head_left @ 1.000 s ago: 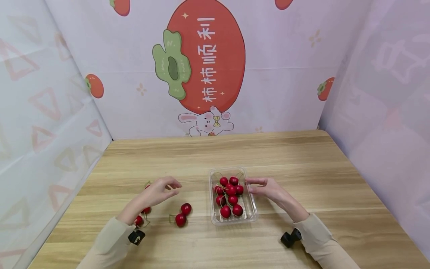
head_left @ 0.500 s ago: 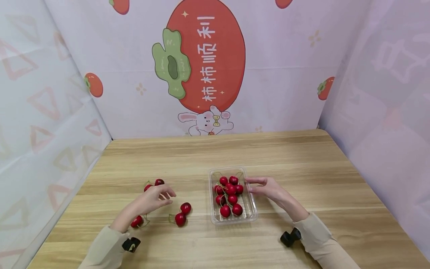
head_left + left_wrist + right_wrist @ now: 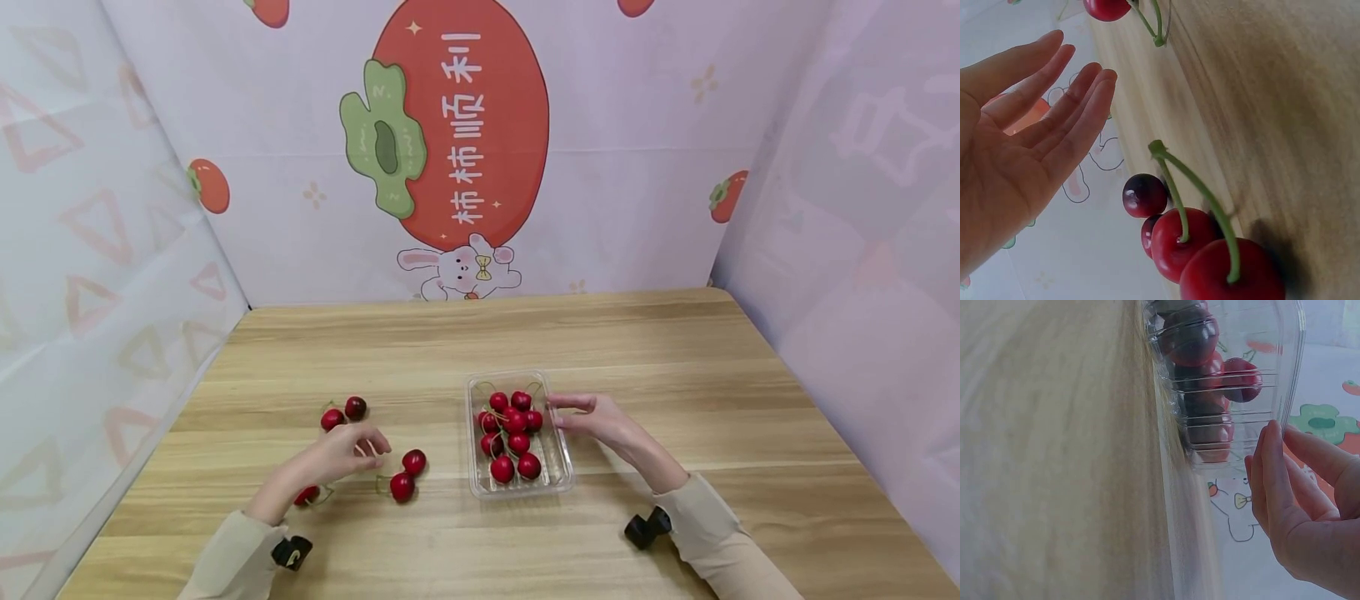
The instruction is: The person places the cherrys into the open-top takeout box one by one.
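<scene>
My left hand (image 3: pixel 347 450) hovers over the table's left part with its fingers loosely extended, holding nothing. Just right of its fingertips lie two red cherries (image 3: pixel 402 487) joined by green stems. Behind the hand is another pair, one cherry red (image 3: pixel 332 419) and one darker (image 3: pixel 356 407). A cherry (image 3: pixel 306 495) shows partly beneath the left wrist. A clear plastic box (image 3: pixel 558 483), centre right, holds several cherries (image 3: pixel 514 422) with stems. My right hand (image 3: pixel 600 419) touches the box's right side near the rim with fairly straight fingers and thumb.
The wooden table (image 3: pixel 637 350) is bounded by printed cloth at the back (image 3: pixel 622 217) and both sides. Black wrist straps (image 3: pixel 291 552) sit at the sleeves.
My left hand has moved left and slightly toward me, then a little down, uncovering the back pair of cherries. My right hand and the box stay in place.
</scene>
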`<state>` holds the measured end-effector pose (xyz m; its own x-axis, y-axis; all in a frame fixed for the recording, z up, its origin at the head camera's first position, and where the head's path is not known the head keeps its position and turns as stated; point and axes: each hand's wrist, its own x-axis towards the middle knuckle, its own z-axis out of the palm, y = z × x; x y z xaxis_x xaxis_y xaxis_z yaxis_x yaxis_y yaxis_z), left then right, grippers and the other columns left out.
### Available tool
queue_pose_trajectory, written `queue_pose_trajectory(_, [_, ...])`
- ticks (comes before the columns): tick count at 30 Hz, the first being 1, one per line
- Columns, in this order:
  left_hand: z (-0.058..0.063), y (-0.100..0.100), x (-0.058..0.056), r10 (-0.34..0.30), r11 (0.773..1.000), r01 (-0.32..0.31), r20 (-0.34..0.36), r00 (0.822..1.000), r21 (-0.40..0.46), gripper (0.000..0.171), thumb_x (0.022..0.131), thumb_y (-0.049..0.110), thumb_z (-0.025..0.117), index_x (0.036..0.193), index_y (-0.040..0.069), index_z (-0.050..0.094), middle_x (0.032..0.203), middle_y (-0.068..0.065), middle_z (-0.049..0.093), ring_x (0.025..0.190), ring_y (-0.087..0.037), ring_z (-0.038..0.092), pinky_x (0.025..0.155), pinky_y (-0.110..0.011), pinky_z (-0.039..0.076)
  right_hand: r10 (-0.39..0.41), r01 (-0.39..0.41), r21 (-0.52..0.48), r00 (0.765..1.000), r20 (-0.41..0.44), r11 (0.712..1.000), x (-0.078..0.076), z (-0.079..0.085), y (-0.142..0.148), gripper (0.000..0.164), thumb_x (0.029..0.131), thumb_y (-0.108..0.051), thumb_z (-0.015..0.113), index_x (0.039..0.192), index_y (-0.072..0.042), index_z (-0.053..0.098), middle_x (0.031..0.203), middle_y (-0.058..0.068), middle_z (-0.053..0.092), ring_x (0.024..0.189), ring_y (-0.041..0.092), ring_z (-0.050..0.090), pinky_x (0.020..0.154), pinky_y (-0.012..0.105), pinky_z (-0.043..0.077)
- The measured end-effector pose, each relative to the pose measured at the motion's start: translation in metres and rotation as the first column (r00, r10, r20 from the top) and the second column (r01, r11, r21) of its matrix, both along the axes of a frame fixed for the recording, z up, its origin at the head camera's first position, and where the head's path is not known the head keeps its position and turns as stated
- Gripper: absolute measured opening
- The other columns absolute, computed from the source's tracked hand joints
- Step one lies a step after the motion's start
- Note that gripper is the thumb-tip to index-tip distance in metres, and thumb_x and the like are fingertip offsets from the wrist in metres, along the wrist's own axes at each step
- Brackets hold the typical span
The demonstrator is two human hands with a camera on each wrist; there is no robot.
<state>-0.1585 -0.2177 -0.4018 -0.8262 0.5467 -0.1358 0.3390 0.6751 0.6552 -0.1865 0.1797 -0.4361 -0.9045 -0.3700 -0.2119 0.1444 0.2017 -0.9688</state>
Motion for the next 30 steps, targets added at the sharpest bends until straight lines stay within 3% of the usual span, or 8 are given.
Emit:
queue_pose_trajectory(6, [-0.004,-0.002,0.0,-0.025,1.0,0.025,-0.018,1.0,0.003,0.013,0.079,0.009,0.065,0.09,0.002,0.062,0.084,-0.003,0.062,0.074,-0.01,0.056,0.063,-0.021,0.047,-0.003,0.003,-0.002,1.0,-0.001,1.0,0.001,0.001,0.0,0.05,0.079,-0.02,0.066,0.122,0.001,0.051,0.126,0.016,0.048,0.103,0.02,0.055,0.09,0.034,0.041])
queue_pose_trajectory(22, [-0.011,-0.001,0.002,-0.079,0.997,0.079,0.018,0.997,0.02,0.012,0.076,0.006,0.066,0.087,0.002,0.063,0.082,-0.001,0.061,0.074,-0.011,0.058,0.063,-0.022,0.048,-0.014,0.014,0.005,1.0,0.001,1.0,-0.001,0.0,0.0,0.05,0.078,-0.02,0.067,0.121,0.0,0.052,0.125,0.015,0.049,0.101,0.018,0.057,0.088,0.032,0.043])
queue_pose_trajectory(30, [-0.015,0.0,0.005,-0.054,0.998,0.053,0.067,0.996,0.018,0.013,0.077,0.011,0.066,0.088,0.005,0.062,0.082,0.001,0.06,0.074,-0.01,0.056,0.062,-0.021,0.046,0.002,-0.002,0.0,1.0,-0.003,1.0,0.0,0.001,0.0,0.05,0.079,-0.02,0.066,0.121,0.0,0.052,0.125,0.015,0.049,0.106,0.02,0.054,0.091,0.034,0.041])
